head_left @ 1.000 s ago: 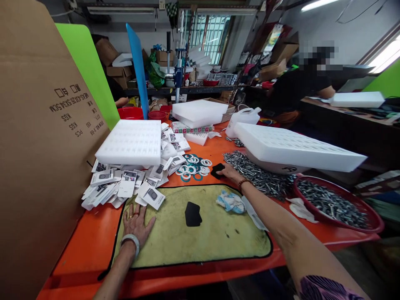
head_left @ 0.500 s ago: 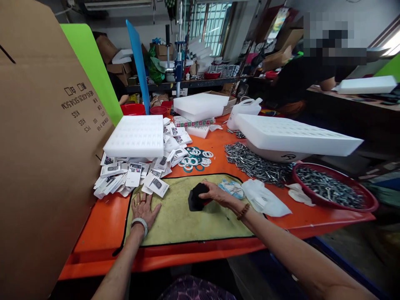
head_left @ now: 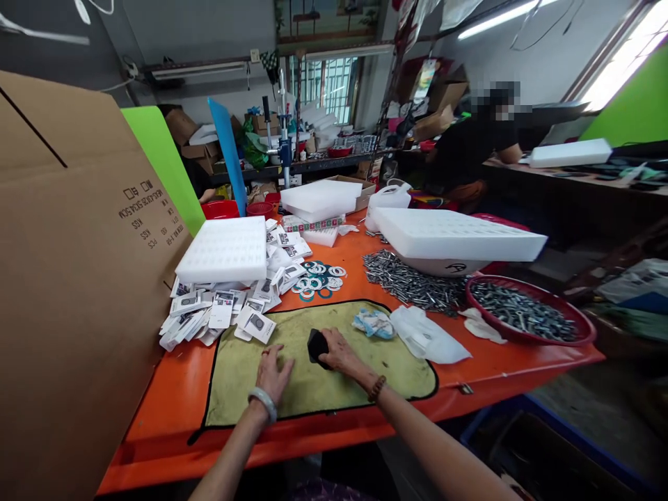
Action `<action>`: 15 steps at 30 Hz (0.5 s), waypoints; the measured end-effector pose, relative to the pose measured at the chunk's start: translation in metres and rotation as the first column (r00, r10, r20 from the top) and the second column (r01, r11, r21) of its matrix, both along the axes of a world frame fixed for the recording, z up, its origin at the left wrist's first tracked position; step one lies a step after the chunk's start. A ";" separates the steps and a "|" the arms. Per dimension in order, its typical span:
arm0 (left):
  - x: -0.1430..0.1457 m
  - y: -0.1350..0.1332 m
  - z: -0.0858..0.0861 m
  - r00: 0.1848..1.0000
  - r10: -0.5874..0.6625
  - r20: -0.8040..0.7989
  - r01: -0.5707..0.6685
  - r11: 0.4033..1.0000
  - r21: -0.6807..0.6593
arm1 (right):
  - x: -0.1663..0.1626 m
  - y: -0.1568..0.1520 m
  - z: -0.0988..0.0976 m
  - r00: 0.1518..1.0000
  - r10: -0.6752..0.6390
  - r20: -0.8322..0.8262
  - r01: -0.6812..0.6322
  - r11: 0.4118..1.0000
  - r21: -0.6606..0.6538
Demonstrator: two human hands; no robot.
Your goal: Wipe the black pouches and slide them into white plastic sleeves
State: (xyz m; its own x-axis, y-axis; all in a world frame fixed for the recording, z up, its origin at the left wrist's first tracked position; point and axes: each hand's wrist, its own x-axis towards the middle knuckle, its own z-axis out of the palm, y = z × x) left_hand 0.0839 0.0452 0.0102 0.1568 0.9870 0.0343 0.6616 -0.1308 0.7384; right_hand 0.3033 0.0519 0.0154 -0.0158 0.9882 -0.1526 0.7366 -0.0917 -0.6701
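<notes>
My right hand [head_left: 340, 352] rests on the yellow-green mat [head_left: 313, 390] with its fingers closed over small flat black pieces [head_left: 314, 344]. Beside it, my left hand [head_left: 273, 374] lies flat on the mat, fingers stretched out and holding nothing, a pale bangle on the wrist. The two hands are almost touching. A heap of white printed cards [head_left: 219, 309] spreads just left of the mat. Behind the mat lie teal and white rings [head_left: 318, 277]. A crumpled blue-and-white rag [head_left: 371, 323] and a clear plastic bag [head_left: 425, 337] sit to the right of my right hand.
A tall cardboard sheet [head_left: 62, 278] stands along the left side. White foam trays [head_left: 224, 247] rest over the cards and over a bowl at the right [head_left: 449, 235]. Loose metal pins [head_left: 412, 285] lie by a red basin [head_left: 527, 316] of pins. A person in black [head_left: 470, 149] sits beyond the table.
My right hand brought a black piece back from the far side of the mat to the piece at its centre. My left hand slid right toward it. The camera view rose.
</notes>
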 end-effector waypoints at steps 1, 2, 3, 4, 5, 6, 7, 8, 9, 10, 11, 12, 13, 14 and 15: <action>0.014 0.004 0.002 0.998 0.015 0.065 -0.010 0.997 -0.082 | -0.001 0.000 0.000 0.999 -0.001 0.035 0.001 1.000 0.010; 0.028 0.009 0.004 0.991 0.039 0.127 -0.018 0.986 -0.166 | -0.002 0.000 0.000 0.998 0.000 0.063 -0.001 1.000 0.015; 0.041 0.016 0.005 0.982 0.066 0.179 -0.022 0.971 -0.240 | -0.003 0.000 0.000 0.997 0.003 0.080 -0.004 1.000 0.015; 0.053 0.023 0.006 0.972 0.087 0.220 -0.018 0.955 -0.294 | -0.003 0.001 0.001 0.997 0.007 0.081 -0.008 1.000 0.015; 0.063 0.030 0.006 0.963 0.098 0.251 -0.011 0.944 -0.329 | -0.003 0.003 0.003 0.997 0.012 0.076 -0.014 1.000 0.021; 0.071 0.036 0.007 0.957 0.102 0.270 -0.002 0.937 -0.348 | -0.003 0.004 0.004 0.998 0.015 0.068 -0.017 0.999 0.029; 0.078 0.040 0.007 0.954 0.100 0.282 0.008 0.934 -0.358 | -0.002 0.004 0.005 0.998 0.016 0.061 -0.018 0.999 0.035; 0.083 0.044 0.007 0.951 0.095 0.293 0.019 0.932 -0.362 | -0.001 0.005 0.007 0.999 0.014 0.050 -0.016 0.999 0.040; 0.086 0.046 0.007 0.947 0.092 0.306 0.029 0.929 -0.368 | -0.001 0.004 0.007 0.999 0.009 0.040 -0.011 0.999 0.046; 0.089 0.046 0.007 0.943 0.090 0.321 0.039 0.927 -0.374 | 0.001 0.003 0.008 0.999 0.003 0.032 -0.005 0.999 0.053; 0.090 0.046 0.006 0.938 0.086 0.336 0.050 0.924 -0.378 | 0.002 0.001 0.007 1.000 0.003 0.015 -0.004 0.998 0.070; 0.089 0.044 0.006 0.932 0.081 0.352 0.063 0.923 -0.380 | 0.003 -0.002 0.006 1.000 0.005 -0.019 -0.003 0.995 0.103; 0.089 0.042 0.005 0.926 0.077 0.369 0.076 0.920 -0.384 | 0.005 -0.005 0.004 0.997 0.009 -0.074 0.002 0.989 0.146; 0.087 0.041 0.004 0.920 0.073 0.384 0.089 0.918 -0.388 | 0.007 -0.008 0.001 0.988 0.014 -0.155 0.016 0.982 0.189; 0.085 0.039 0.003 0.915 0.072 0.397 0.099 0.914 -0.394 | 0.009 -0.012 -0.002 0.965 0.016 -0.261 0.043 0.975 0.219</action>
State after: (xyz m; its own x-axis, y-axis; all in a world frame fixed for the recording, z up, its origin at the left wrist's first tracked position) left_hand 0.1694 0.0839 0.0134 0.2281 0.9269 -0.2980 0.3036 0.2231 0.9263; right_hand 0.3125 0.0401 0.0138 -0.0125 0.9969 0.0774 0.5344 0.0721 -0.8421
